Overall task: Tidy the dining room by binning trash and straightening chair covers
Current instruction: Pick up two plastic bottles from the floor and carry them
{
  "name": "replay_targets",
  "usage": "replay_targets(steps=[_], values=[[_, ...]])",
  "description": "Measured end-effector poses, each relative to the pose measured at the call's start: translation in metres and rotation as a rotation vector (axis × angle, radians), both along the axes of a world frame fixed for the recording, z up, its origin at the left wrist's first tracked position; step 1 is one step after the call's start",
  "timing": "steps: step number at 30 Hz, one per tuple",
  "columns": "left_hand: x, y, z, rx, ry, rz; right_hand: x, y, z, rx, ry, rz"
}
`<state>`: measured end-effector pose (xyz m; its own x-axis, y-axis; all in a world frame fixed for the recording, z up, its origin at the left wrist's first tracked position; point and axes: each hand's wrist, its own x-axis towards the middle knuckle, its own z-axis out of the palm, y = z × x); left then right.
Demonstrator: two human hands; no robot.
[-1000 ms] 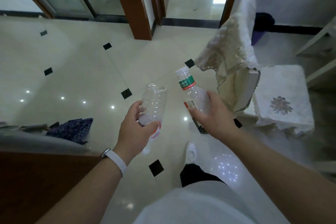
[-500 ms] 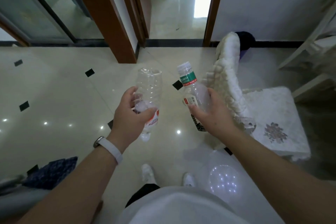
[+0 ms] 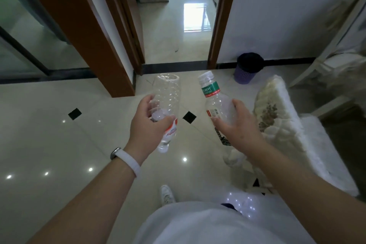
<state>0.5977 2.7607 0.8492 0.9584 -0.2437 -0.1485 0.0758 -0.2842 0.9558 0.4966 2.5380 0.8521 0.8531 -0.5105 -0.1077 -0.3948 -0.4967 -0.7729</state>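
The shiny floor (image 3: pixel 49 134) is wide and bare on the left side and in the middle of the frame, with a few small black squares in it. At the top middle an open doorway (image 3: pixel 178 35) leads on to more floor, with a brown door frame (image 3: pixel 221 25) at its right edge. The right side is tighter: a white fluffy chair cover (image 3: pixel 277 121) sits just beside the right arm, and more pale furniture (image 3: pixel 336 45) stands at the far right edge. A purple bin (image 3: pixel 242 78) with a black bag in it stands by the white wall (image 3: pixel 287 6), up and right of the middle; its inside is too dark to see. The left hand (image 3: pixel 146 127) has its fingers curled round the red-label bottle (image 3: pixel 168 95), which is clear, held upside down, and looks empty. The right hand (image 3: pixel 237 127) has its fingers curled round the green-label bottle (image 3: pixel 213 93), white cap up, and it looks empty too. Both bottles are in the middle of the frame, near each other but apart, above the floor. A white wristband (image 3: pixel 128 161) is on the left wrist
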Motion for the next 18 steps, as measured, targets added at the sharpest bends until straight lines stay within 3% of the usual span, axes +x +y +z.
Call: replay_targets(steps=[8,18], values=[[0.121,-0.016,0.007,-0.008,-0.007,-0.136,0.087,0.004,0.008,0.039,0.04,-0.122],[0.232,-0.116,-0.012,0.053,0.022,-0.258,0.189,-0.085,-0.029,0.12,0.056,-0.269]])
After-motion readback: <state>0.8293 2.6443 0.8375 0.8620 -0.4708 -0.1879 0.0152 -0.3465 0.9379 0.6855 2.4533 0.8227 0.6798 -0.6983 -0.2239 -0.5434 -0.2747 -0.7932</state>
